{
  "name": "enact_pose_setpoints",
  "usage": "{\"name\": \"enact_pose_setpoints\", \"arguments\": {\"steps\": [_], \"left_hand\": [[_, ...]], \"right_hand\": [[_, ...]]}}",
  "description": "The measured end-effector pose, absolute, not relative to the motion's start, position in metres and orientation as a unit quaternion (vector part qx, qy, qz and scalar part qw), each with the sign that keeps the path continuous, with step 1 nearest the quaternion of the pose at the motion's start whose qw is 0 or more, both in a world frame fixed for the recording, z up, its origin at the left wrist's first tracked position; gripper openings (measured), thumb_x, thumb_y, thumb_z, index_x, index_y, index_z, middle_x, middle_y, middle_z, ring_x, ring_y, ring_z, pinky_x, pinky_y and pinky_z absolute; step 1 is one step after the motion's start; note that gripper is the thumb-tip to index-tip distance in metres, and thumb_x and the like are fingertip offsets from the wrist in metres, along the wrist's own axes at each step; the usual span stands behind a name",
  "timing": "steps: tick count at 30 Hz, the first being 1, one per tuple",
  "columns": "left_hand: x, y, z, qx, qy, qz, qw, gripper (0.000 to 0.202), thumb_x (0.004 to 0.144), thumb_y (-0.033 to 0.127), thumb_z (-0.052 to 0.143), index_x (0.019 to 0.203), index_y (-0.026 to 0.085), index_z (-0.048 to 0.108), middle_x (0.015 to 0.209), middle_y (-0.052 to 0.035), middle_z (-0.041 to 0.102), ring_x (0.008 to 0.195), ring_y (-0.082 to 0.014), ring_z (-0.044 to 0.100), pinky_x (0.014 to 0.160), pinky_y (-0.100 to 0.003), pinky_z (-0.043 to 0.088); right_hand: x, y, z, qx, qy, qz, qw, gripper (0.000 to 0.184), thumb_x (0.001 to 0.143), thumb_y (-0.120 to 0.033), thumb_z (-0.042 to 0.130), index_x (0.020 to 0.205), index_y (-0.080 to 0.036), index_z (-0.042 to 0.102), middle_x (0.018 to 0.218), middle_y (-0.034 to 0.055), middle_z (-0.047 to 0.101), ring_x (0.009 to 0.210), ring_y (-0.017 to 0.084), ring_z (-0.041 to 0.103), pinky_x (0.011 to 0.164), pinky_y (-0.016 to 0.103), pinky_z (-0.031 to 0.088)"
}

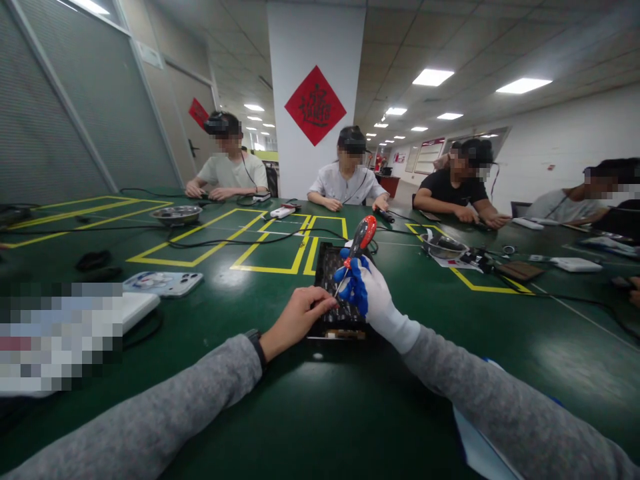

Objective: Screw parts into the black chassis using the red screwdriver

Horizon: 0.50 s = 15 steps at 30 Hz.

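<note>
My right hand (pixel 373 290), in a white glove with blue-coated fingers, grips a red-and-grey screwdriver (pixel 363 235). The screwdriver leans, handle up, with its thin shaft slanting down to a black, flat electronic device (pixel 327 263). That device lies on the green table, and its near end shows a strip of brownish and metallic parts. My bare left hand (pixel 299 312) rests at the device's left side. Its thumb and forefinger come together close to the screwdriver's tip; whatever is between them is too small to make out.
Left of me are a phone (pixel 165 283) and a pixelated white box (pixel 75 340). Metal bowls (pixel 176 215) (pixel 444 245) stand farther off. Black cables (pixel 215 245) cross the yellow-taped table (pixel 240 413). Several people wearing headgear sit along the far side.
</note>
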State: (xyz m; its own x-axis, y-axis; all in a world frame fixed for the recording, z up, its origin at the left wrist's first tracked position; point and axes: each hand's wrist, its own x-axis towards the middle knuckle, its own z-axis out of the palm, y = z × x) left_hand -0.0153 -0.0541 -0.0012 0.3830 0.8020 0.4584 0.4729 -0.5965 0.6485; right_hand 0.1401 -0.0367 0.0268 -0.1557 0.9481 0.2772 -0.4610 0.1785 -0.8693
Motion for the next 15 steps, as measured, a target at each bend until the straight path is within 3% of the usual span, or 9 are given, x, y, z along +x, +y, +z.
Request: {"name": "enact_pose_setpoints", "arguments": {"steps": [10,15], "left_hand": [[-0.015,-0.055,0.006,0.830,0.354,0.357,0.241,0.023,0.081,0.036,0.055,0.077,0.018,0.067,0.075,-0.0007,0.064,0.074,-0.0132,0.054,0.071,-0.025,0.040],[-0.019,-0.051,0.002,0.825,0.357,0.354,0.256,0.021,0.080,0.034,0.056,0.079,0.017,0.068,0.076,-0.0010,0.065,0.074,-0.0134,0.055,0.071,-0.026,0.040]], "right_hand": [[0.139,-0.049,0.033,-0.264,-0.497,0.584,0.585,0.033,0.075,-0.042,0.060,0.099,-0.021,0.052,0.064,-0.0036,0.059,0.046,0.007,0.052,0.040,0.016,0.042],[0.140,-0.048,0.030,-0.259,-0.453,0.648,0.556,0.035,0.076,-0.044,0.058,0.097,-0.017,0.054,0.063,-0.0019,0.059,0.046,0.008,0.053,0.040,0.018,0.044]]}}
